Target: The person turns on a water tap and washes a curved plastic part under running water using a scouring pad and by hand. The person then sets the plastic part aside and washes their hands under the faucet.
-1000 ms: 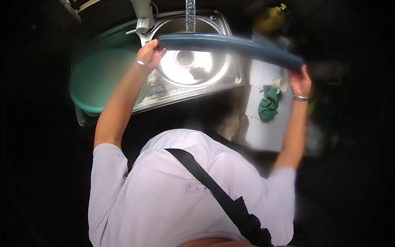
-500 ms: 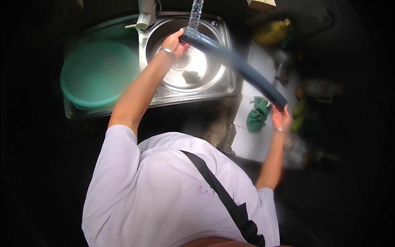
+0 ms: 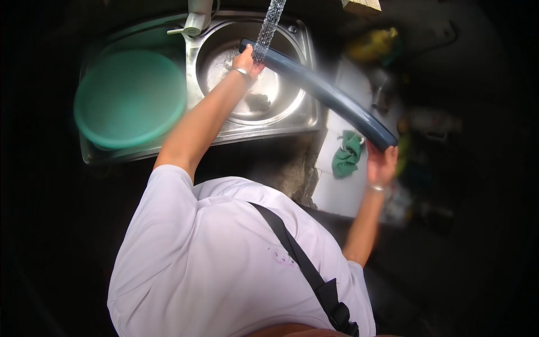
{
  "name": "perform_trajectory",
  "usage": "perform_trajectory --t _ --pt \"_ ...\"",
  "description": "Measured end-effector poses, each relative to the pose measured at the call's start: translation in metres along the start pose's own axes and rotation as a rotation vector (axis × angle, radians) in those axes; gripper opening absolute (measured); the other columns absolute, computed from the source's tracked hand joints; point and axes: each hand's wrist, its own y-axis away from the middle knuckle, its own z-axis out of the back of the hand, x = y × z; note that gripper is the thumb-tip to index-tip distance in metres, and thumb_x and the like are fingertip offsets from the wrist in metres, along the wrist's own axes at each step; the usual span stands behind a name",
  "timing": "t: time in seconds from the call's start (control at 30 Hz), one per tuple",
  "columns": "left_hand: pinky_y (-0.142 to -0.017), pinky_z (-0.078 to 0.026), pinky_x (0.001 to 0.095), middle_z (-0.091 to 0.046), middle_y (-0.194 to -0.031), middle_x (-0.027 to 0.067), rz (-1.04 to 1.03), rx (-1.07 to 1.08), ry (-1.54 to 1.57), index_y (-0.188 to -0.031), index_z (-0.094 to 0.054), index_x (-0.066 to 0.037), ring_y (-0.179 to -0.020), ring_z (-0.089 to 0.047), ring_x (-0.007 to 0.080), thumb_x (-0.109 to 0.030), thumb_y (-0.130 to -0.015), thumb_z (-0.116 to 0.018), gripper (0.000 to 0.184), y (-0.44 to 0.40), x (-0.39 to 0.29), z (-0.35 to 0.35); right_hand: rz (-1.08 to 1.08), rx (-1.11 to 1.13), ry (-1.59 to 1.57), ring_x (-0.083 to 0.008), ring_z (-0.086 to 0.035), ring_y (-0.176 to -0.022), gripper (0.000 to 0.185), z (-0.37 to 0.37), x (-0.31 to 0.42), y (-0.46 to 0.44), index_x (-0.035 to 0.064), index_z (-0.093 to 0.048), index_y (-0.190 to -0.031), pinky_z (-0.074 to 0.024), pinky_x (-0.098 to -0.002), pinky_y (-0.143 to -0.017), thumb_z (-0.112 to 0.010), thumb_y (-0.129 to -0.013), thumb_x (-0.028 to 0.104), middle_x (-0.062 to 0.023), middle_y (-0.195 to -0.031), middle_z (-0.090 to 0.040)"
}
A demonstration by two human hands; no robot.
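Note:
My left hand (image 3: 247, 63) and my right hand (image 3: 382, 164) hold a long, dark blue-grey, slightly curved piece (image 3: 328, 92) between them. It looks glossy and wet, and its exact kind cannot be made out. The left hand grips near its far left end, over the sink's round bowl (image 3: 203, 59), while the right supports its lower right end above a white tiled counter (image 3: 331, 194). A stream of water (image 3: 272, 22) falls onto the piece beside my left hand. A dark clump (image 3: 258, 101) lies in the bowl.
A large green basin (image 3: 132, 101) sits on the sink's left side. Behind stands a white tap (image 3: 195, 23). On the counter lies a crumpled green cloth (image 3: 346, 160). Blurred to the right are a yellow item (image 3: 373, 46) and other kitchen things.
My left hand has shifted a little right along the piece, so its end now sticks out past the fingers. The piece has tilted, showing more of its broad surface.

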Motion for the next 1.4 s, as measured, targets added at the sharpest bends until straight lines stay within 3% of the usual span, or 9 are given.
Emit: perform_trajectory --t 0.07,0.2,0.37,0.43,0.5,0.77,0.83,1.0,1.4 --pt "-0.083 -0.045 0.0408 -0.057 -0.096 0.0134 0.072 0.025 0.088 -0.100 -0.051 -0.007 -0.089 -0.054 0.0267 -0.039 -0.095 -0.041 0.034 0.007 0.009 -0.004 0.066 0.137 0.175 -0.0259 -0.056 -0.106 0.016 -0.035 0.004 0.006 0.0040 -0.058 -0.102 -0.0422 -0.0500 -0.097 -0.051 -0.091 0.012 -0.0122 -0.110 -0.059" --pt "-0.097 -0.039 0.0494 -0.048 -0.106 0.0241 0.170 0.103 0.117 -0.104 -0.044 0.004 -0.102 -0.049 0.0350 -0.041 -0.095 -0.036 0.046 0.038 0.010 -0.016 0.230 0.270 0.641 -0.0110 -0.044 -0.070 0.011 -0.103 -0.001 0.008 -0.0034 -0.060 -0.096 -0.0367 -0.0221 -0.066 -0.057 -0.085 0.000 -0.0041 -0.082 -0.056" --pt "-0.093 -0.044 0.0395 -0.056 -0.106 0.0220 0.294 0.277 -0.087 -0.110 -0.048 0.008 -0.099 -0.056 0.0286 -0.043 -0.096 -0.031 0.056 0.083 -0.004 0.000 0.620 0.569 1.012 -0.0249 -0.060 -0.063 0.012 -0.180 -0.054 0.004 -0.0012 -0.060 -0.082 -0.0470 -0.0283 -0.055 -0.066 -0.072 -0.001 -0.0124 -0.078 -0.062" --pt "-0.089 -0.047 0.0381 -0.057 -0.110 0.0228 0.440 0.652 -0.028 -0.117 -0.046 0.011 -0.097 -0.059 0.0292 -0.044 -0.096 -0.026 0.062 0.100 -0.021 0.028 0.718 0.620 1.068 -0.0232 -0.058 -0.060 0.011 -0.200 -0.077 0.010 0.0029 -0.057 -0.074 -0.0458 -0.0314 -0.052 -0.067 -0.069 0.003 -0.0083 -0.068 -0.057" --pt "-0.093 -0.045 0.0378 -0.055 -0.112 0.0249 0.353 0.482 -0.157 -0.122 -0.042 0.011 -0.101 -0.058 0.0307 -0.044 -0.095 -0.027 0.063 0.158 -0.040 0.019 0.758 0.674 1.048 -0.0244 -0.057 -0.060 0.014 -0.208 -0.105 0.016 0.0042 -0.060 -0.078 -0.0454 -0.0317 -0.053 -0.069 -0.068 0.005 -0.0082 -0.071 -0.058" --pt "-0.092 -0.044 0.0354 -0.055 -0.117 0.0183 0.304 0.365 -0.156 -0.125 -0.041 0.008 -0.103 -0.057 0.0246 -0.044 -0.092 -0.035 0.062 0.222 -0.076 0.059 0.648 0.963 0.938 -0.0264 -0.057 -0.076 0.026 -0.212 -0.159 0.014 0.0057 -0.060 -0.084 -0.0451 -0.0355 -0.068 -0.071 -0.068 0.024 -0.0074 -0.081 -0.058" --pt "-0.092 -0.042 0.0334 -0.054 -0.117 0.0150 0.274 0.324 -0.210 -0.126 -0.040 0.007 -0.105 -0.054 0.0217 -0.044 -0.091 -0.036 0.062 0.220 -0.079 0.069 0.608 1.007 1.065 -0.0244 -0.056 -0.098 0.039 -0.201 -0.171 0.007 0.0067 -0.061 -0.098 -0.0387 -0.0440 -0.093 -0.069 -0.073 0.036 -0.0087 -0.093 -0.060" --pt "-0.099 -0.041 0.0366 -0.042 -0.127 0.0304 0.186 0.299 -0.137 -0.129 -0.031 0.015 -0.114 -0.051 0.0332 -0.042 -0.092 -0.036 0.067 0.208 -0.082 0.095 0.377 0.885 1.284 -0.0328 -0.051 -0.110 0.044 -0.161 -0.202 -0.024 0.0044 -0.055 -0.115 -0.0396 -0.0421 -0.093 -0.061 -0.081 0.031 -0.0198 -0.120 -0.052" --pt "-0.103 -0.035 0.0463 -0.039 -0.131 0.0294 0.153 0.146 0.050 -0.131 -0.031 0.012 -0.119 -0.044 0.0387 -0.043 -0.093 -0.031 0.066 0.204 -0.107 0.128 -0.537 0.993 1.829 -0.0396 -0.050 -0.110 0.050 -0.103 -0.300 -0.097 0.0164 -0.046 -0.128 -0.0408 -0.0421 -0.096 -0.061 -0.081 0.029 -0.0252 -0.125 -0.042"
